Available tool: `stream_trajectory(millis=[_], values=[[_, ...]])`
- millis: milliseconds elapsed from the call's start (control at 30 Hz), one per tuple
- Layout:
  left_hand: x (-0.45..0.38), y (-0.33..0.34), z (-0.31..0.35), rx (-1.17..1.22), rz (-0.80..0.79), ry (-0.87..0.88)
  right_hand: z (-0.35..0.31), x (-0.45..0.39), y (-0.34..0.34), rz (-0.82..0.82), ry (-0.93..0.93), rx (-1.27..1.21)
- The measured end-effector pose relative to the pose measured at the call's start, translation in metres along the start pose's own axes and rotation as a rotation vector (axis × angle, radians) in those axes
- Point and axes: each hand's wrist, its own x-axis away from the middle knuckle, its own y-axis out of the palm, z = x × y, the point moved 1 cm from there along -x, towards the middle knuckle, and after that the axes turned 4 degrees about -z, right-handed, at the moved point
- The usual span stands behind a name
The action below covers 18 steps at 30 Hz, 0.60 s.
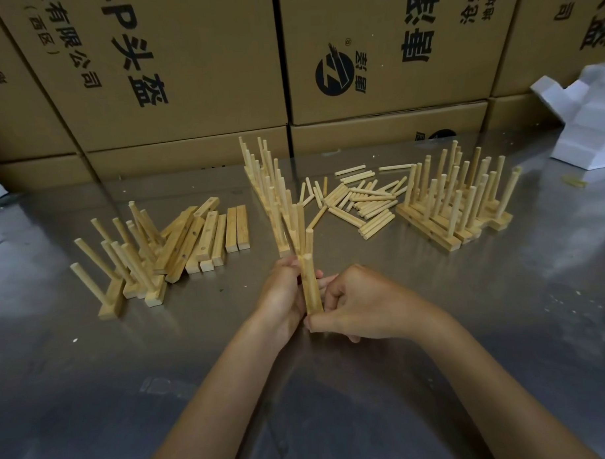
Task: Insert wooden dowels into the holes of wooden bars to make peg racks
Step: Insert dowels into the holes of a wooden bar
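Both hands are gripping one pale rectangular wooden bar [312, 290], just in front of the loose pile of short round wooden dowels [358, 200]: left hand [283, 298] wrapping it, right hand [358, 306] pinching its near end. Best keeping the bar steady and pressing each dowel straight.

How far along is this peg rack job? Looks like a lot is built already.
Done: three groups of finished racks stand on the table, at left, centre and right. In hand: the left hand and right hand both grip one bar that already carries dowels. Left: a stack of bare bars and a pile of loose dowels, so plenty remains.
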Motion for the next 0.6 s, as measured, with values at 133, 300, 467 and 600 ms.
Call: stream_trajectory(millis=[133, 300, 467, 600], values=[[-0.001, 0.0, -0.001, -0.012, -0.02, -0.001, -0.001, 0.002, 0.001, 0.004, -0.029, 0.015], [-0.005, -0.003, 0.001, -0.048, -0.064, 0.025, -0.004, 0.002, -0.002, -0.01, -0.028, 0.029], [-0.016, -0.02, 0.012, -0.473, 0.118, 0.13, 0.007, -0.002, -0.007, -0.014, 0.105, 0.129], [-0.02, -0.035, 0.017, -0.746, 0.214, 0.237, 0.014, -0.006, -0.003, 0.014, 0.125, 0.183]])
